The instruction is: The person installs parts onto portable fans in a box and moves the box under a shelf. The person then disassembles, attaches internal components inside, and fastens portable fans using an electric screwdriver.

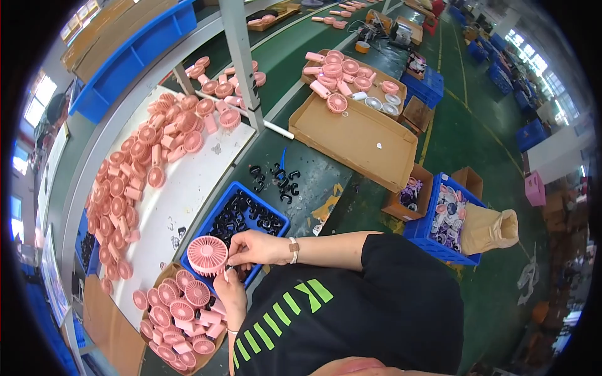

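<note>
A pink handheld fan (207,255) is up in front of me, its round slatted head turned toward the camera. My left hand (231,293) is closed around its handle, most of which the fingers hide. At the neck, just beside the fan head, the fingertips of my right hand (249,247) are pinched together; whatever small piece they grip is hidden. Beneath the hands, a blue tray (283,224) holds many small black plastic parts (241,212). Close to my left hand, a cardboard box (210,358) is filled with pink handheld fans (182,310).
Pink fans (147,136) are heaped on a white surface (164,210) at left. Loose black parts (285,183) lie beyond the tray. A grey post (238,56) rises behind. Farther right are a cardboard tray (354,141) and a blue crate (421,235) of parts.
</note>
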`<state>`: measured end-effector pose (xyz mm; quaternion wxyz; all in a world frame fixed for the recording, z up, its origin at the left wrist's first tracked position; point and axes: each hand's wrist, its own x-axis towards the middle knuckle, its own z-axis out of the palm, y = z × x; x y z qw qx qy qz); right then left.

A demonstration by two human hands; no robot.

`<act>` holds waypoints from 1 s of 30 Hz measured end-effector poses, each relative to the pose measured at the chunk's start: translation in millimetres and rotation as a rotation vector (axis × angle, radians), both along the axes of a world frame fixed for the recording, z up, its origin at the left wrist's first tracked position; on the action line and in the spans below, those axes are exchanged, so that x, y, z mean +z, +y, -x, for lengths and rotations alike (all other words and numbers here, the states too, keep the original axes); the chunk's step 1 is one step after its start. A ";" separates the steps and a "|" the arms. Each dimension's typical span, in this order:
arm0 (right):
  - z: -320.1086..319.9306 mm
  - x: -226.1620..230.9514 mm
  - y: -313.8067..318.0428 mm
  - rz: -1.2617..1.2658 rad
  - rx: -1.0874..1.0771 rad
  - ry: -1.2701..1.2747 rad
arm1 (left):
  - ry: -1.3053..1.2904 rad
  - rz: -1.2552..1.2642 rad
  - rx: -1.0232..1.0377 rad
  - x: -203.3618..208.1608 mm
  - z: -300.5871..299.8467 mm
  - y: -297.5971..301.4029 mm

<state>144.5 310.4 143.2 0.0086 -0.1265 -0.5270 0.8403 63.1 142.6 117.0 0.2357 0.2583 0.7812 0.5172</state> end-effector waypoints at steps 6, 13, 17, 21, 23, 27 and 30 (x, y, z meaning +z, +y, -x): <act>-1.7 1.2 -1.1 0.026 0.014 -0.067 | -0.201 -0.052 0.029 14.4 -9.7 6.5; 0.8 17.0 -17.6 0.353 0.127 -0.138 | -0.950 -0.391 0.133 40.0 -17.9 27.6; 4.7 21.8 -22.9 0.435 0.033 -0.074 | -1.010 -0.358 0.129 55.3 -13.9 32.6; 8.4 10.1 -25.7 0.451 -0.063 0.080 | -1.079 -0.341 0.107 64.7 -19.7 34.7; 12.6 1.2 -24.3 0.265 -0.152 0.181 | -1.117 -0.377 0.068 67.0 -22.9 34.6; 27.4 -5.6 -3.9 0.009 -0.144 0.420 | -0.993 -0.379 0.083 63.4 -24.9 31.1; 26.3 18.5 16.9 -0.342 -0.142 0.464 | -1.272 -0.551 -0.016 63.4 -12.1 25.2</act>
